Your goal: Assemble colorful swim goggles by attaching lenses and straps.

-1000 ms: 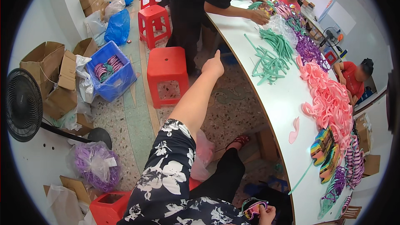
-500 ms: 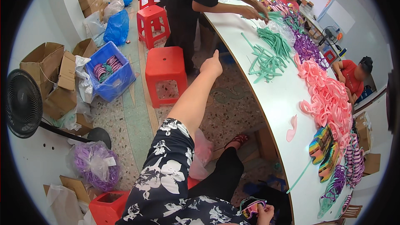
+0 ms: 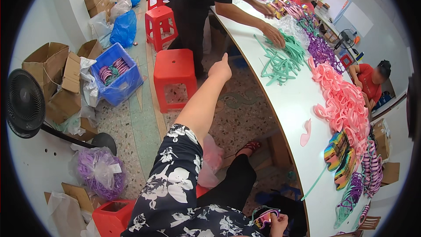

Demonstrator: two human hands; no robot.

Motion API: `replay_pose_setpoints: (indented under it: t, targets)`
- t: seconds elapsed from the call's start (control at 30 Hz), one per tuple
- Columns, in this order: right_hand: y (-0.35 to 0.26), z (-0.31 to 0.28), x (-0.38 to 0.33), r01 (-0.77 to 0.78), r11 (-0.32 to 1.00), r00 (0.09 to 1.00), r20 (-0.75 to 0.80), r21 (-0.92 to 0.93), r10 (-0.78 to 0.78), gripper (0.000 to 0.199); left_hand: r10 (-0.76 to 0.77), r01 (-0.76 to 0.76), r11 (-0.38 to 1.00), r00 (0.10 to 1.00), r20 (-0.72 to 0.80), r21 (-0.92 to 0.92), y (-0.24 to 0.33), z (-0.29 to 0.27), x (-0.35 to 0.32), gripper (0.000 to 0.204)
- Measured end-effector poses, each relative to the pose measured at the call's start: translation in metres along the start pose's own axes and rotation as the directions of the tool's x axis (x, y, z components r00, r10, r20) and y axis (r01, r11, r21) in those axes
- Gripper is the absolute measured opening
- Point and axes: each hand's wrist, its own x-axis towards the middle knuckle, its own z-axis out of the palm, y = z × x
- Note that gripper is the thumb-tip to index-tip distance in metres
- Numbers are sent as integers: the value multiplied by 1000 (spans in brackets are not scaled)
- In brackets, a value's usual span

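Left hand (image 3: 220,70) extends beside the counter (image 3: 289,105), its grip impossible to tell; right hand (image 3: 279,225) pinches pink goggles (image 3: 264,218), best steadied by one edge.

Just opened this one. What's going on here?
The person's left hand is stretched out beside the long white table, one digit extended, nothing visibly held. Their right hand holds pink-rimmed, goggle-like eyewear low, by the lap. Farther along, a co-worker in black has one hand at the thin green straps. A heap of pink pieces lies nearer.
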Motion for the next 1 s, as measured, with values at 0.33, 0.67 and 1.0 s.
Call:
replay_pose_setpoints:
  t: [0.33,0.67,1.0]
  targets:
    - [-33,5,-8,-127,970,991,63,207,116,26,-59,59,998,997,47,6,-7,2,-15,78]
    - [-22,5,-4,-101,971,994,63,215,90,27,-60,58,998,996,59,31,-20,14,-30,80]
    - [-22,6,-1,-107,968,993,79,226,92,26,-120,111,991,985,123,80,-22,14,-48,85]
